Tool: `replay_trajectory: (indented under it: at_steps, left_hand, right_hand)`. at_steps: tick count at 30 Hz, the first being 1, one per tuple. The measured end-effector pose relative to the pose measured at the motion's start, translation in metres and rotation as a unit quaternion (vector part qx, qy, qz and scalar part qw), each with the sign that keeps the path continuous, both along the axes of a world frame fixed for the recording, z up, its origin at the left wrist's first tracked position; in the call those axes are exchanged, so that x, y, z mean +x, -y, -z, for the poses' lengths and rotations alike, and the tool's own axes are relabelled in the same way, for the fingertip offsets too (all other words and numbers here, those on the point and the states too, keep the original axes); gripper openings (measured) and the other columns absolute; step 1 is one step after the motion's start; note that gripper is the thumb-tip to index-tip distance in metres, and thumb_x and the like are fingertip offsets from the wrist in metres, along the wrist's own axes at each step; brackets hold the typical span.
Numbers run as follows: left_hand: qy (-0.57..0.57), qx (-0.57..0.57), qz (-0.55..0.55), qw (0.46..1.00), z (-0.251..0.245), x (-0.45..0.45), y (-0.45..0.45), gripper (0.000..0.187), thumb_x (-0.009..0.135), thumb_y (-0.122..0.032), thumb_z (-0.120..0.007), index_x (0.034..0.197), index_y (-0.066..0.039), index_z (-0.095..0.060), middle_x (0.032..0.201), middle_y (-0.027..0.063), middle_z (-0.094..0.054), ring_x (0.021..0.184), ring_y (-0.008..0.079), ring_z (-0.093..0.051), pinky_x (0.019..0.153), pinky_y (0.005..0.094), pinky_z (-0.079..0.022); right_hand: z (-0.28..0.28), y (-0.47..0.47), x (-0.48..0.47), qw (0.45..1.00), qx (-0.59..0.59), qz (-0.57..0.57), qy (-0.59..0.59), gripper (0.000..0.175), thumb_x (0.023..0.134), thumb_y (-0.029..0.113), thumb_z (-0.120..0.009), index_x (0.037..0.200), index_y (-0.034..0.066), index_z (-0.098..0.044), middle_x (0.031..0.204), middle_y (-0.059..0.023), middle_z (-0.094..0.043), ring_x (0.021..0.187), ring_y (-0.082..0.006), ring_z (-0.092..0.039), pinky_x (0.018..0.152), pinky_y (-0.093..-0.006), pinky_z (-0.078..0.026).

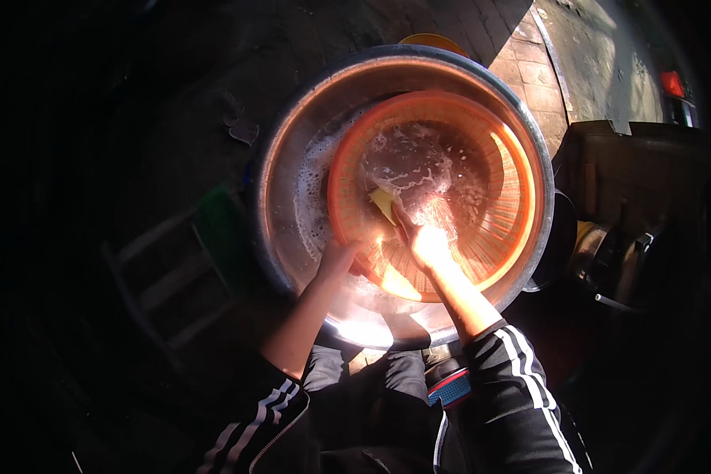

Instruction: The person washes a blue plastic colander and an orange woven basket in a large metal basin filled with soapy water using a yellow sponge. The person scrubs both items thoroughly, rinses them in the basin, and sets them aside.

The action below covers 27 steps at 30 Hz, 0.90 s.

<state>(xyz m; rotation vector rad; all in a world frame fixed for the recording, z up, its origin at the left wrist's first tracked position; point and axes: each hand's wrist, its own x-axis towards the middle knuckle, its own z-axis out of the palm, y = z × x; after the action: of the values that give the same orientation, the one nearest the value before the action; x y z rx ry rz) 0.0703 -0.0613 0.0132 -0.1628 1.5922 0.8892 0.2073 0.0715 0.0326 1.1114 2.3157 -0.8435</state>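
Note:
An orange plastic strainer basket (343, 127) rests in a large round metal basin (278, 148) that holds sudsy water. At the basket's near left rim, my left hand (339, 258) grips the edge, its fingers partly hidden beneath. My right hand (422, 240) reaches inside the basket and holds a yellow sponge or cloth (383, 204) between thumb and fingers, near the wet bottom. Foamy water lies in the basket and along the basin's left side. Strong sunlight washes out part of my right hand and the near side of the basket.
Behind the basin, a yellow rim (435, 41) shows on the paved floor. A slatted frame with a green part (219, 237) stands at the left in shadow. Metal vessels (592, 246) and a dark panel (640, 160) are at the right. My legs are close to the basin's near edge.

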Motion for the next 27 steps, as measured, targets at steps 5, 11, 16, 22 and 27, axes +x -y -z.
replay_trajectory:
  at_steps: [5,11,16,22,27]
  left_hand:
    - [-0.293,0.147,-0.106,0.939,0.007,0.004,-0.014,0.033,0.079,-0.009,-0.062,0.111,-0.003,-0.058,0.099,0.0143,-0.066,0.096,0.0249,-0.063,0.083,0.0353,-0.048]
    - [-0.357,0.072,-0.019,0.931,-0.010,0.010,-0.014,0.032,0.073,0.000,-0.060,0.105,-0.003,-0.059,0.091,0.0168,-0.066,0.088,0.0323,-0.064,0.077,0.0388,-0.049]
    - [-0.458,0.134,0.011,0.879,-0.026,0.006,-0.015,0.035,0.072,0.001,-0.058,0.106,-0.002,-0.060,0.090,0.0182,-0.065,0.085,0.0333,-0.064,0.078,0.0395,-0.049]
    - [-0.438,0.181,-0.041,0.879,-0.036,0.001,-0.008,0.036,0.073,0.001,-0.057,0.109,0.001,-0.059,0.092,0.0156,-0.067,0.083,0.0292,-0.063,0.077,0.0354,-0.050]
    - [-0.459,0.156,-0.019,0.874,-0.045,-0.007,-0.018,0.034,0.077,0.000,-0.057,0.110,0.002,-0.059,0.093,0.0130,-0.066,0.085,0.0229,-0.062,0.079,0.0335,-0.049]
  right_hand:
    - [-0.046,0.017,-0.008,0.973,0.008,0.059,-0.225,0.052,0.091,0.020,-0.056,0.140,0.0232,-0.042,0.093,-0.0226,-0.066,0.079,-0.0348,-0.067,0.073,-0.0422,-0.053]
    - [-0.057,-0.038,-0.068,0.961,0.107,0.109,-0.228,0.051,0.092,0.020,-0.051,0.141,0.0221,-0.039,0.069,-0.0224,-0.062,0.061,-0.0372,-0.064,0.052,-0.0450,-0.049]
    - [-0.074,-0.016,-0.064,0.973,0.076,0.011,-0.220,0.050,0.093,0.024,-0.051,0.141,0.0235,-0.039,0.072,-0.0221,-0.064,0.064,-0.0382,-0.064,0.056,-0.0476,-0.050]
    - [-0.035,-0.085,-0.006,0.908,0.262,0.212,-0.250,0.051,0.093,0.029,-0.051,0.141,0.0189,-0.038,0.078,-0.0213,-0.066,0.067,-0.0357,-0.065,0.059,-0.0460,-0.051]
    - [0.003,-0.046,0.069,0.983,0.080,0.162,-0.007,0.055,0.092,0.027,-0.055,0.143,0.0269,-0.036,0.120,-0.0197,-0.060,0.101,-0.0363,-0.062,0.090,-0.0407,-0.048]
